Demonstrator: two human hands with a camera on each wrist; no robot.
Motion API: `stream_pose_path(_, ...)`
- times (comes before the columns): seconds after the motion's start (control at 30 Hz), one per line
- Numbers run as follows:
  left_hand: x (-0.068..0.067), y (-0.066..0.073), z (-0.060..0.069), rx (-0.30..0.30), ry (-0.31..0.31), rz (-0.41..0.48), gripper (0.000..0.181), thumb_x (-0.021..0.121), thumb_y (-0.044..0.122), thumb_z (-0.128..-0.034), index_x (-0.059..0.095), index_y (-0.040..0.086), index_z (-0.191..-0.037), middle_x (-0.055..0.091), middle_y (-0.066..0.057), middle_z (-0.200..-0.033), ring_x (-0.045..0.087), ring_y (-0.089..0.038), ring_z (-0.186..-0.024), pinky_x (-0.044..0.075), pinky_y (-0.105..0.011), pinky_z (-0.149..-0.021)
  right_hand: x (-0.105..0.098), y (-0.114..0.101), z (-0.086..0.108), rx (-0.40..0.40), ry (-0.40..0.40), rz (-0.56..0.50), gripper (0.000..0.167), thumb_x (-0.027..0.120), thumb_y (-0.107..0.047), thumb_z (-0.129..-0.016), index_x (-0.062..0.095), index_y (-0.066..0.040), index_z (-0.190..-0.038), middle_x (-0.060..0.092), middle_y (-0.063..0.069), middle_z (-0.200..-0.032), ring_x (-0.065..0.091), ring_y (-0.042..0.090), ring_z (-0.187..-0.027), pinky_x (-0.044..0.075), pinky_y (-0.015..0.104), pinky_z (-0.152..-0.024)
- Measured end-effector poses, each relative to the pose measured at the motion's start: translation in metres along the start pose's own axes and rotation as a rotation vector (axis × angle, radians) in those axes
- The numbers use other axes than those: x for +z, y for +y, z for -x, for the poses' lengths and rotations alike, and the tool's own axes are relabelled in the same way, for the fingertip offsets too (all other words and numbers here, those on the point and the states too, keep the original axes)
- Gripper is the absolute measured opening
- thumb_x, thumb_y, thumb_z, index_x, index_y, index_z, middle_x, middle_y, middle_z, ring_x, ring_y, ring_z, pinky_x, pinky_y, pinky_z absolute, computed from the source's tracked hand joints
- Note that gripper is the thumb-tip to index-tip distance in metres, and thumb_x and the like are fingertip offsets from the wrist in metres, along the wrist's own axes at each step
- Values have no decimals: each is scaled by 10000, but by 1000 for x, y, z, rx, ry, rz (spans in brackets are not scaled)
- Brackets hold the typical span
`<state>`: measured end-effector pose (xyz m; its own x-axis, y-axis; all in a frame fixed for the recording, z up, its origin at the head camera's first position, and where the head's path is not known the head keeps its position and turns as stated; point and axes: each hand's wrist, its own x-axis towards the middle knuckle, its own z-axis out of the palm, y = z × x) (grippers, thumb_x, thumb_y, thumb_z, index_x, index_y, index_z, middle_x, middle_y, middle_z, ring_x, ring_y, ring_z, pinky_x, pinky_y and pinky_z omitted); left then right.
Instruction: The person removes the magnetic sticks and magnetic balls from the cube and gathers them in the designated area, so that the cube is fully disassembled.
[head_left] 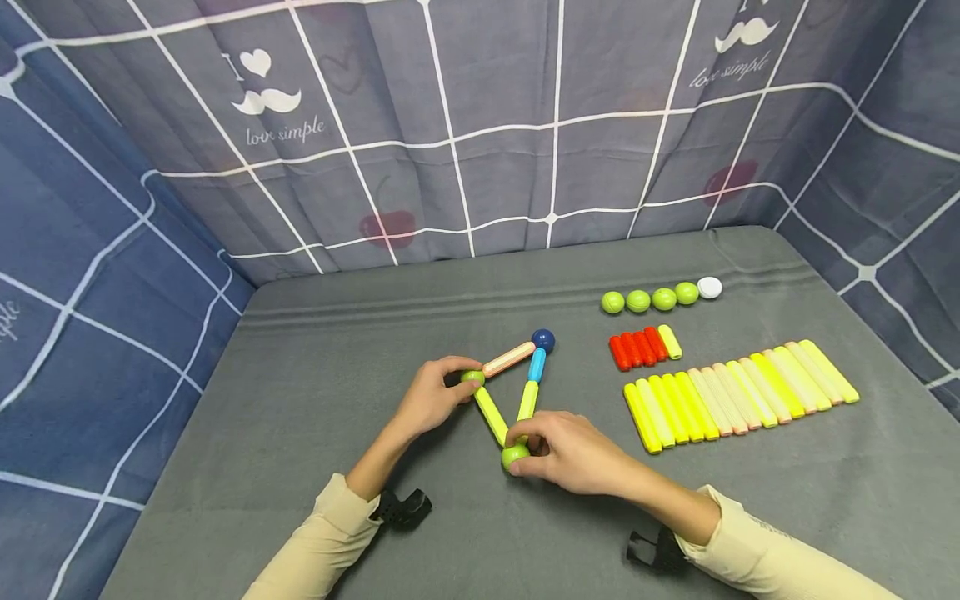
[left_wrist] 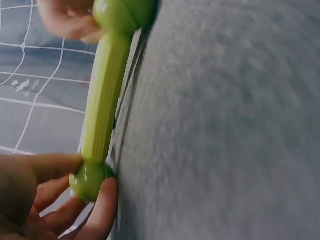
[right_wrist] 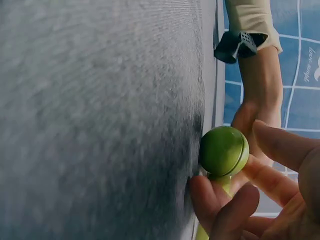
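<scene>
On the grey table lies a closed frame of sticks and balls. My left hand (head_left: pixel 435 393) grips the green ball (left_wrist: pixel 90 181) at its left corner between thumb and fingers. My right hand (head_left: pixel 573 450) has its thumb and fingers round a second green ball (right_wrist: pixel 225 151) at the near corner. A yellow-green stick (left_wrist: pixel 104 97) joins these two balls. From the left ball a pinkish stick (head_left: pixel 509 359) runs to a dark blue ball (head_left: pixel 543 340). A short blue stick (head_left: pixel 537 365) and a short yellow stick (head_left: pixel 528 400) lie end to end between the blue ball and the near corner.
Right of the frame lies a long row of yellow and pinkish sticks (head_left: pixel 738 396). Behind it are several short red sticks (head_left: pixel 637 347) beside a short yellow one (head_left: pixel 670 342). Farther back several green balls (head_left: pixel 638 301) line up with a white ball (head_left: pixel 709 287). Patterned curtains (head_left: pixel 495 125) enclose the table.
</scene>
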<state>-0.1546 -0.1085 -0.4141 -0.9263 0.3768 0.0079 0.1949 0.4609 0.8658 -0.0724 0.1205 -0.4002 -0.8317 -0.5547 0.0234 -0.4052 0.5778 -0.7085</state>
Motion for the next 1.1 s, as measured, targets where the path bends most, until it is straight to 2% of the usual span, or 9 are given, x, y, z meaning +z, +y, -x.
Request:
stream_pose_path(0.07, -4, -2, 4, -1, -14, -3, 205, 716, 74, -908, 725, 54, -1112, 682, -77, -1032, 657, -154, -761, 560, -289, -665, -3, 0, 3, 15, 4, 58, 145, 792, -299, -846, 704, -255, -953, 546, -150, -777, 503, 36, -703, 417, 265, -608)
stream_pose_path(0.17, -11, -5, 13, 4, -73, -23, 201, 737, 95, -894, 727, 57, -1091, 670, -57, -953, 627, -164, -736, 547, -305, -619, -9, 2, 10, 24, 0, 132, 149, 792, -272, -844, 682, -252, -942, 525, -143, -803, 483, 47, -694, 401, 265, -607)
stream_pose_path(0.33, -17, -6, 31, 44, -184, -92, 311, 777, 174, -871, 711, 85, -1161, 645, -21, -1056, 613, -162, -850, 527, -306, -702, -21, 9, 17, 14, 43, 154, 199, 758, -84, -820, 684, -186, -975, 545, -138, -844, 493, 60, -724, 415, 267, -631)
stream_pose_path(0.43, -17, -5, 38, 66, -218, -110, 384, 799, 221, -854, 700, 90, -1201, 629, -12, -1093, 610, -156, -894, 523, -297, -735, -24, 15, 18, 18, 82, 138, 246, 753, -24, -788, 684, -171, -973, 551, -135, -850, 499, 64, -735, 420, 264, -641)
stream_pose_path(0.63, -14, -2, 44, 41, -189, -122, 408, 823, 246, -827, 716, 110, -1196, 639, 5, -1080, 627, -138, -879, 530, -281, -718, -24, 23, 17, 7, 96, 129, 243, 828, -113, -783, 684, -188, -964, 561, -148, -847, 502, 63, -753, 429, 268, -659)
stream_pose_path(0.83, -11, -1, 44, 23, -163, -138, 394, 818, 244, -831, 723, 125, -1194, 649, 32, -1078, 625, -132, -885, 528, -294, -742, -24, 26, 16, 9, 101, 133, 227, 793, -82, -800, 700, -195, -973, 573, -158, -847, 509, 81, -761, 430, 286, -675)
stream_pose_path(1.1, -9, 0, 47, 41, -134, -128, 399, 816, 210, -832, 721, 97, -1203, 663, 31, -1073, 627, -140, -868, 529, -281, -741, -27, 26, 16, 18, 84, 80, 176, 743, -70, -839, 718, -181, -974, 582, -156, -827, 506, 80, -730, 428, 276, -661)
